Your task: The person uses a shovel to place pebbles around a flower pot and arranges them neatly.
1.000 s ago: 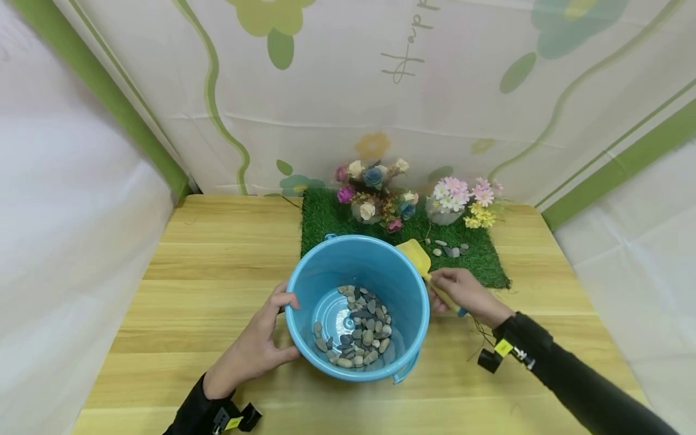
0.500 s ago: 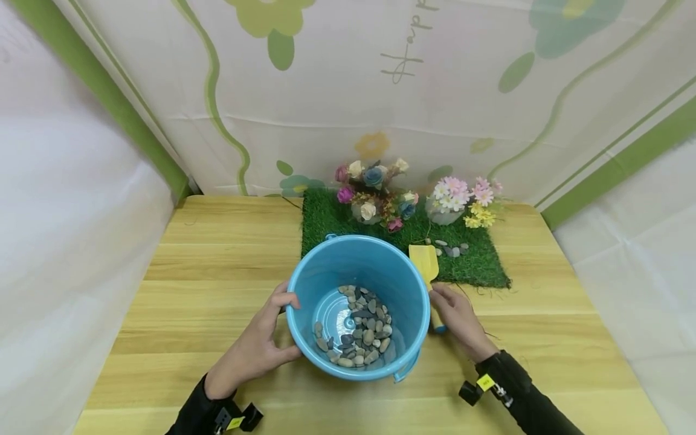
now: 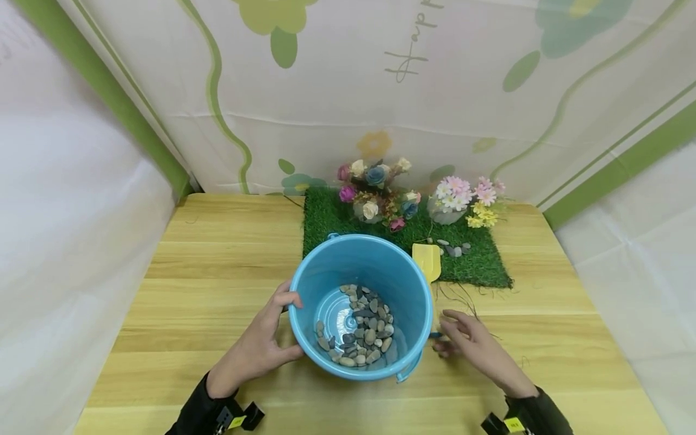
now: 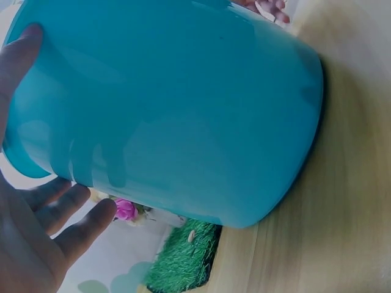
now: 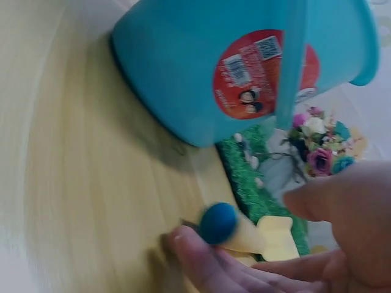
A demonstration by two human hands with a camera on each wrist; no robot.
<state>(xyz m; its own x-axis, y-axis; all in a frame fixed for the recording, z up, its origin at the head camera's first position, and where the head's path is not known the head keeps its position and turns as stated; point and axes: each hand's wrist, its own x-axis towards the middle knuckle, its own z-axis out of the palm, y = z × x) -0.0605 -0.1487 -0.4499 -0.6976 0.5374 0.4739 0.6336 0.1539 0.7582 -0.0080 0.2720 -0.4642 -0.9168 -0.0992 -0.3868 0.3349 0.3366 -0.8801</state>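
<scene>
My left hand [image 3: 255, 347] holds the blue bucket [image 3: 353, 263] at its left rim, a finger hooked over the edge and the thumb against the outer wall. Grey and tan pebbles [image 3: 372, 336] lie on the bucket's bottom, mostly to the right. Just right of the bucket lies a small yellow toy shovel [image 3: 426, 261], its blade on the edge of the grass mat and its handle partly hidden by the bucket. My right hand [image 3: 481, 350] is beside the handle's blue end [image 5: 218, 224], thumb apart from the handle and fingers loosely bent next to it.
The artificial grass mat [image 3: 484, 269] lies behind the bucket on the wooden table [image 3: 217, 241]. On it stand a pot of mixed roses [image 3: 370, 210], a pot of pink and yellow daisies [image 3: 454, 196] and several loose stones [image 3: 457, 249]. A patterned curtain [image 3: 326, 90] hangs behind.
My right hand has lowered the shovel beside the bucket, let go of it and drawn back toward the front right. The left hand and the bucket have stayed in place.
</scene>
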